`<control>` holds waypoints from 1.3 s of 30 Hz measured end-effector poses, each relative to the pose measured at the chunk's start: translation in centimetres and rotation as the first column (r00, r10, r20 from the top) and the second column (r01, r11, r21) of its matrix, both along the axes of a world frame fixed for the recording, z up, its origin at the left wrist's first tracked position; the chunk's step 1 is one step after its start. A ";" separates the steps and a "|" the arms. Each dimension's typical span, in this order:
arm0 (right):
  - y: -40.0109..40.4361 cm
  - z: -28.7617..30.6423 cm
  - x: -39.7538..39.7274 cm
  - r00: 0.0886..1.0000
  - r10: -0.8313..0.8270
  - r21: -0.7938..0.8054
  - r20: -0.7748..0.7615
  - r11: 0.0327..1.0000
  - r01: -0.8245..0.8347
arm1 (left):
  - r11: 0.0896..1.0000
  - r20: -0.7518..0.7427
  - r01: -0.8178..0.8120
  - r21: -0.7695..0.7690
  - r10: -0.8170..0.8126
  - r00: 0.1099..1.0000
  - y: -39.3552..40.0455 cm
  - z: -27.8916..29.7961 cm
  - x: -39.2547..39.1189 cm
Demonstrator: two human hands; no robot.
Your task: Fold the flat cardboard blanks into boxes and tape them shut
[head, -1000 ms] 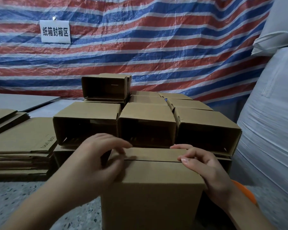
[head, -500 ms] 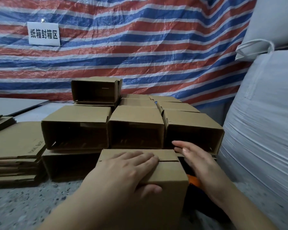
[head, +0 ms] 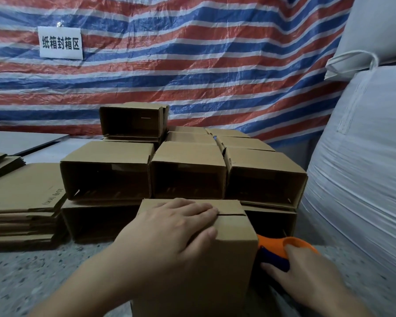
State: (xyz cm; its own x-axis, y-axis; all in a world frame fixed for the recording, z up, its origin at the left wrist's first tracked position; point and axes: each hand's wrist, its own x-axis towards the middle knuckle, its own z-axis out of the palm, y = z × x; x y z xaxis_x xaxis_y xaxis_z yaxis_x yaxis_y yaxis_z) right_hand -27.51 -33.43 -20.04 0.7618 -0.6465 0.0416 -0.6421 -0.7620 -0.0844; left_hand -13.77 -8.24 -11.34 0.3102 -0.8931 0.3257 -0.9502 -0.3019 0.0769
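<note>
A folded cardboard box (head: 234,239) stands on end in front of me, its two top flaps closed with a slit between them. My left hand (head: 169,236) lies flat on those flaps and presses them down, fingers straight across the seam. Just right of the box lies an orange and blue tape dispenser (head: 273,247). My right hand (head: 306,275) has reached down to it, thumb under the blue part and fingers over the orange ring, gripping it. The lower part of the dispenser is hidden behind the box and the hand.
Several folded open-ended boxes (head: 188,161) are stacked in rows behind. A pile of flat blanks (head: 21,191) sits at the left on the speckled floor (head: 32,271). Big white sacks (head: 364,168) crowd the right. A striped tarp (head: 192,65) with a sign (head: 60,43) hangs behind.
Both hands were folding the top flaps. The left hand then flattened onto them, and the right hand left the box and dropped to the tape dispenser at its right side.
</note>
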 end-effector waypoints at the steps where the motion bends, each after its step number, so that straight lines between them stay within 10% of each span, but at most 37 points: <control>1: 0.0 -0.1 0.0 1.000 0.001 -0.006 -0.007 1.000 -0.001 | 1.000 -0.040 0.008 -0.007 -0.008 0.999 0.0 0.1 0.0; 6: -0.3 1.4 -0.9 0.975 -0.075 0.092 0.209 0.994 0.057 | 1.000 -0.178 0.004 -0.025 -0.008 0.984 0.2 0.5 0.5; 12: 1.1 12.2 -2.9 0.718 -0.093 0.268 0.690 0.954 -0.134 | 0.998 -0.440 0.005 -0.059 -0.030 0.898 1.0 1.5 1.0; 21: 4.7 20.4 4.3 0.856 0.091 0.631 0.510 0.636 -0.444 | 0.980 -0.563 -0.095 -0.176 -0.021 0.826 1.5 1.6 0.9; 27: 6.0 20.1 7.2 0.878 0.226 0.565 0.421 0.692 -0.449 | 0.880 -0.758 -0.313 -0.357 -0.078 0.647 -0.9 2.7 2.6; 32: 6.0 20.2 7.6 0.887 0.246 0.547 0.390 0.713 -0.438 | 0.775 -0.923 -0.502 -0.384 -0.342 0.177 0.5 2.8 2.4; 39: 6.3 20.5 7.7 0.895 0.266 0.554 0.358 0.711 -0.433 | 0.796 -0.944 -0.509 -0.327 -0.294 0.148 0.2 3.4 2.5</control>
State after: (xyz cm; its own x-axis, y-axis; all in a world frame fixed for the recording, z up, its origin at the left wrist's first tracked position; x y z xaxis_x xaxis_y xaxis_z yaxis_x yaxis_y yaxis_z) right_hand -19.81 -27.18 0.51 0.9571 -0.2846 -0.0539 -0.2359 -0.6578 -0.7153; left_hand -11.27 -8.02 -7.96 0.7768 -0.6297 -0.0110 0.0784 0.0793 0.9938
